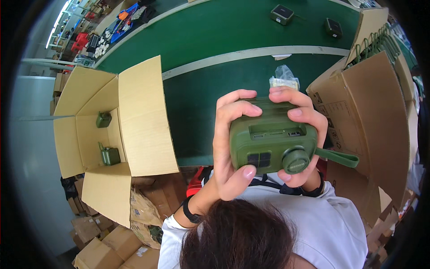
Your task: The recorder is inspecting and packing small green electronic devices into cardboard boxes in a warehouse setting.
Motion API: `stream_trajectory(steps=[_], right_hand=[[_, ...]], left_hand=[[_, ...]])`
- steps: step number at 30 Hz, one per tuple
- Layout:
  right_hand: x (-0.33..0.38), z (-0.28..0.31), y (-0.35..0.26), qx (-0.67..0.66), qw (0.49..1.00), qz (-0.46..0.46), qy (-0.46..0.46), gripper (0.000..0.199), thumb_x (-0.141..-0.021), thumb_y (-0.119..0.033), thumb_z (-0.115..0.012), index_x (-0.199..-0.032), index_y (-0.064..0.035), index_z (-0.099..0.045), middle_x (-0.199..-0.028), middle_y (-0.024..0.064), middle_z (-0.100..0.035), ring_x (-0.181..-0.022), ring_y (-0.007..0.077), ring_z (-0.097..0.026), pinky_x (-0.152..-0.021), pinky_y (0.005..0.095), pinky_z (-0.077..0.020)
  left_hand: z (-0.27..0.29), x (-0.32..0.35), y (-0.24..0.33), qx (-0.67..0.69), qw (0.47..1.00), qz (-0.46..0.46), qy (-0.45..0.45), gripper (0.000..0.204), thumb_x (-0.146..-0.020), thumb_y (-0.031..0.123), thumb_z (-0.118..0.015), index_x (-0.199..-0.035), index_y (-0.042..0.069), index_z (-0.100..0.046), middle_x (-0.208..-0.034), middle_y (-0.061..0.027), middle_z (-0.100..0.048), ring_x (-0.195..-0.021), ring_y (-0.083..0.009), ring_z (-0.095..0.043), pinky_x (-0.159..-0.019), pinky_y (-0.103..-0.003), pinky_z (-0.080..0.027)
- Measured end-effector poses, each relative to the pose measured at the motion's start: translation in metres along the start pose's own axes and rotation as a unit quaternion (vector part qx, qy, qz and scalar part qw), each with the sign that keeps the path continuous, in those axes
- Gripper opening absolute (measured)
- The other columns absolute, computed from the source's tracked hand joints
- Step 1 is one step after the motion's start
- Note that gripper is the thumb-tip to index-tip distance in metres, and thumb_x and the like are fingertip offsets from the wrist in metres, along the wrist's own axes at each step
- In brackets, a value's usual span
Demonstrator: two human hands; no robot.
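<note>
Green device (274, 144) between curled fingers (243, 109)

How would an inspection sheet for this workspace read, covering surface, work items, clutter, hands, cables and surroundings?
Surface: green bench, crossed by a pale strip.
Work items: green device with a knob and strap, held up; two green units in the open left carton.
Clutter: clear plastic bag beyond the device; stacked boxes at lower left.
Hands: left hand and right hand grip the device's opposite sides.
Cables: nothing seen for certain.
Surroundings: open right carton; two dark units farther back.
</note>
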State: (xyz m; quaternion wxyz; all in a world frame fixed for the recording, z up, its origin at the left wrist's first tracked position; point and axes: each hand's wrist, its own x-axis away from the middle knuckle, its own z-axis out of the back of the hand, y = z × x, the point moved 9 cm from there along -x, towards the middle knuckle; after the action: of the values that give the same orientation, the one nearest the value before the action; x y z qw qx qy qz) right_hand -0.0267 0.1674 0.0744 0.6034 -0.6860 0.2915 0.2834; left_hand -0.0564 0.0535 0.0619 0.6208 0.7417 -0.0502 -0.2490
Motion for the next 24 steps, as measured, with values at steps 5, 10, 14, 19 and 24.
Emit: stream_trajectory(steps=[5,10,14,19,24], right_hand=[[-0.001,0.002,-0.011,0.058,0.996,0.066,0.01,0.062,-0.064,-0.038,-0.065,-0.11,-0.0032,-0.041,-0.107,0.0236,-0.047,-0.097,0.0338,-0.047,-0.085,0.0482,-0.0362],[0.001,0.0,-0.018,0.103,0.991,0.079,0.023,0.053,-0.068,-0.042,-0.062,-0.105,-0.0069,-0.045,-0.102,0.0219,-0.05,-0.094,0.0348,-0.049,-0.082,0.0475,-0.0387],[0.003,0.002,-0.028,0.145,0.985,0.08,0.048,0.042,-0.072,-0.043,-0.059,-0.098,-0.012,-0.048,-0.099,0.0184,-0.053,-0.092,0.0345,-0.051,-0.079,0.0483,-0.0404],[0.008,0.005,-0.033,0.159,0.98,0.096,0.073,0.034,-0.075,-0.038,-0.06,-0.097,-0.0156,-0.047,-0.099,0.016,-0.054,-0.092,0.0343,-0.052,-0.08,0.0505,-0.0393],[0.01,0.006,-0.029,0.146,0.984,0.078,0.062,0.034,-0.075,-0.04,-0.059,-0.096,-0.0159,-0.047,-0.098,0.016,-0.054,-0.093,0.0344,-0.051,-0.082,0.0505,-0.0384]], left_hand=[[-0.001,-0.001,0.007,0.0,1.0,-0.021,0.015,0.057,-0.066,0.038,-0.054,-0.105,-0.002,-0.044,-0.106,-0.0223,-0.041,-0.106,-0.0308,-0.037,-0.086,-0.04,-0.032],[-0.003,0.001,0.01,-0.024,0.998,-0.053,0.006,0.056,-0.059,0.035,-0.055,-0.101,-0.001,-0.045,-0.104,-0.0237,-0.042,-0.103,-0.032,-0.039,-0.085,-0.041,-0.033],[-0.01,-0.004,0.018,-0.036,0.996,-0.083,-0.027,0.057,-0.052,0.033,-0.058,-0.097,0.0,-0.046,-0.104,-0.0254,-0.042,-0.102,-0.0326,-0.039,-0.084,-0.042,-0.033],[-0.016,-0.004,0.023,-0.036,0.989,-0.138,-0.037,0.057,-0.051,0.032,-0.062,-0.097,0.002,-0.047,-0.105,-0.0275,-0.041,-0.099,-0.0343,-0.042,-0.083,-0.043,-0.036],[-0.015,-0.002,0.023,-0.068,0.987,-0.142,-0.04,0.059,-0.051,0.033,-0.066,-0.098,0.003,-0.046,-0.107,-0.0282,-0.039,-0.1,-0.034,-0.041,-0.084,-0.044,-0.036]])
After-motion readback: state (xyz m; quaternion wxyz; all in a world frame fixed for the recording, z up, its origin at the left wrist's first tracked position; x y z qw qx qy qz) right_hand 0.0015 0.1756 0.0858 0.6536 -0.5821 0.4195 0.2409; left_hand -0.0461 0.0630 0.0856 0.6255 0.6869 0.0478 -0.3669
